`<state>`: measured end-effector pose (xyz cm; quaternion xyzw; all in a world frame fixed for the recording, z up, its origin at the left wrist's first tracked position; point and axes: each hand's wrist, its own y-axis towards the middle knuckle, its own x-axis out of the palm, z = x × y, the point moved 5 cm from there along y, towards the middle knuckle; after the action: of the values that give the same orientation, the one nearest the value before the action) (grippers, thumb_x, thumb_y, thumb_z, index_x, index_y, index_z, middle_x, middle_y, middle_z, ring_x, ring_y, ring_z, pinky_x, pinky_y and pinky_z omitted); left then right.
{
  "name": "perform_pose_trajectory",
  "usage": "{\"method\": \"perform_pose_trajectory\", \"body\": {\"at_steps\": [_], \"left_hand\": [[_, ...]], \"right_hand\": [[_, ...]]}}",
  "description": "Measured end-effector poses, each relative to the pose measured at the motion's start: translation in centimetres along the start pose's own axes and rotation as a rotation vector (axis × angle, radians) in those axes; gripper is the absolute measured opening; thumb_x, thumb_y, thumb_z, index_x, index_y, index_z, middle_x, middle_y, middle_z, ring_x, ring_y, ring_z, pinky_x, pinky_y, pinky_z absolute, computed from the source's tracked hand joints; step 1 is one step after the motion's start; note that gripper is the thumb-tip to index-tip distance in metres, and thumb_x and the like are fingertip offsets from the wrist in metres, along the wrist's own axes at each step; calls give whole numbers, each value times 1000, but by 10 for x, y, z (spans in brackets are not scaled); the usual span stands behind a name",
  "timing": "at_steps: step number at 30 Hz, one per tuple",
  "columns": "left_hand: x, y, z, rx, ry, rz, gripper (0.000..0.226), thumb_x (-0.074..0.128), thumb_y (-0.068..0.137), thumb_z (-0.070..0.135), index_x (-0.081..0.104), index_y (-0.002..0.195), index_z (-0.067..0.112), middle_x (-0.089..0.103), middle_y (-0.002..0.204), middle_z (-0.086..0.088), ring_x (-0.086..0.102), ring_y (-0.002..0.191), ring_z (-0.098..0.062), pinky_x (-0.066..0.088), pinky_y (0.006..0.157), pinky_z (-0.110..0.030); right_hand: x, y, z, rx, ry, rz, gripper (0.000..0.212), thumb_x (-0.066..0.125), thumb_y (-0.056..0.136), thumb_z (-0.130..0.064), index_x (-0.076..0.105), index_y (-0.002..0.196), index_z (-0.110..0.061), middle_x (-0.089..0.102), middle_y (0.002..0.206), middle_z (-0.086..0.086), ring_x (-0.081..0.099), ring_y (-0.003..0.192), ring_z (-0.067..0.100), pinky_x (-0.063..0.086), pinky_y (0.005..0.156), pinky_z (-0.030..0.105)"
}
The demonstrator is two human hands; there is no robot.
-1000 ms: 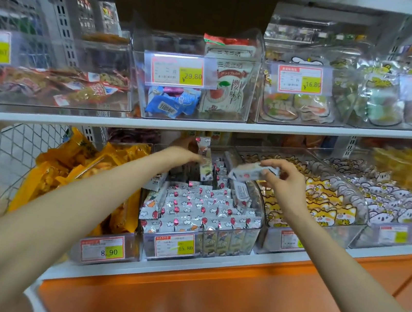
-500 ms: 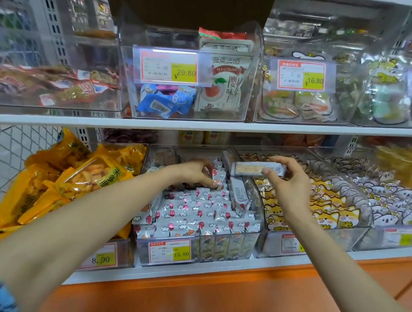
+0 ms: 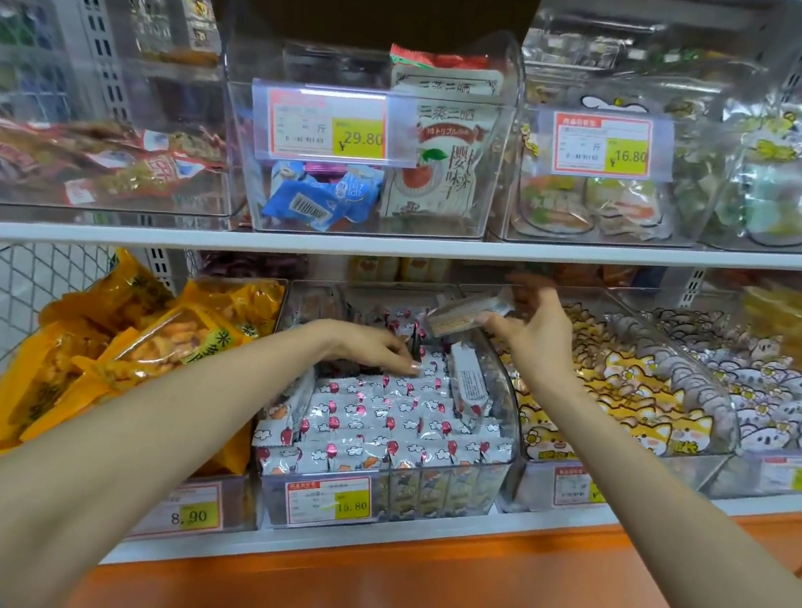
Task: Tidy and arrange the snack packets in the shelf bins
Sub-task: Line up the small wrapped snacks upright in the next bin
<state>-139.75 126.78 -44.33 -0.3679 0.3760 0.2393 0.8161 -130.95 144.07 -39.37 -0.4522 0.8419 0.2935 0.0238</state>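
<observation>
Small white foil snack packets (image 3: 377, 415) printed with red balloons and clouds stand in tight rows inside a clear plastic shelf bin (image 3: 503, 468), a loose packet (image 3: 467, 385) leaning near its right wall, a lifted packet (image 3: 462, 315) tilted above the back rows, pinched by the right hand (image 3: 534, 337).

Shop: price tags (image 3: 327, 126) on clear bins (image 3: 505, 141), tiered shelf (image 3: 592, 254) stocked with packaged snacks.

One camera sits on the person's head — it looks forward and a bit down, very near the clear bin (image 3: 442, 506) of white packets (image 3: 377, 415), from just above it.
</observation>
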Motion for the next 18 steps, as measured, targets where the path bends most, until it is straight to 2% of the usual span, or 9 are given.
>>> {"method": "perform_pose_trajectory", "body": {"at_steps": [4, 7, 10, 12, 15, 18], "left_hand": [[-3, 2, -7, 1, -126, 29, 61, 63, 86, 36, 38, 136, 10, 50, 134, -5, 49, 121, -19, 36, 108, -31], [-6, 2, -11, 3, -194, 29, 64, 65, 86, 27, 33, 138, 8, 51, 136, -6, 50, 123, -20, 36, 109, -32], [-13, 1, -16, -13, -165, 88, 71, 68, 82, 34, 32, 139, 9, 47, 138, -5, 47, 125, -21, 35, 110, -35], [-19, 0, -16, 2, -151, 176, 66, 68, 83, 34, 36, 136, 10, 49, 131, -2, 47, 121, -20, 34, 109, -34], [-29, -4, -10, 108, -239, 341, 47, 64, 86, 10, 42, 126, 10, 53, 126, -7, 51, 116, -21, 39, 103, -33], [-32, -7, 0, 195, -207, 393, 47, 64, 84, 2, 43, 125, 10, 53, 119, -3, 51, 109, -16, 41, 93, -25]], "right_hand": [[16, 11, -1, -78, -105, -98, 47, 78, 73, -8, 57, 115, -5, 58, 102, -1, 53, 93, 10, 34, 61, -5], [22, 18, 8, -75, -77, -129, 47, 79, 72, -6, 58, 115, -6, 63, 107, 7, 59, 95, 15, 40, 63, -1], [26, 22, 13, -70, -70, -144, 48, 79, 71, -4, 58, 114, -6, 64, 106, 10, 61, 95, 20, 46, 67, 7], [27, 23, 11, -54, -45, -144, 46, 77, 72, -3, 56, 113, -4, 62, 103, 9, 59, 88, 17, 46, 62, 5], [27, 22, 9, -25, 27, -135, 45, 78, 73, -8, 54, 111, -5, 60, 98, 6, 57, 85, 13, 45, 57, 4], [29, 19, 8, -11, 68, -173, 30, 74, 78, -8, 60, 104, -12, 61, 98, 5, 60, 84, 10, 46, 54, 5]]}}
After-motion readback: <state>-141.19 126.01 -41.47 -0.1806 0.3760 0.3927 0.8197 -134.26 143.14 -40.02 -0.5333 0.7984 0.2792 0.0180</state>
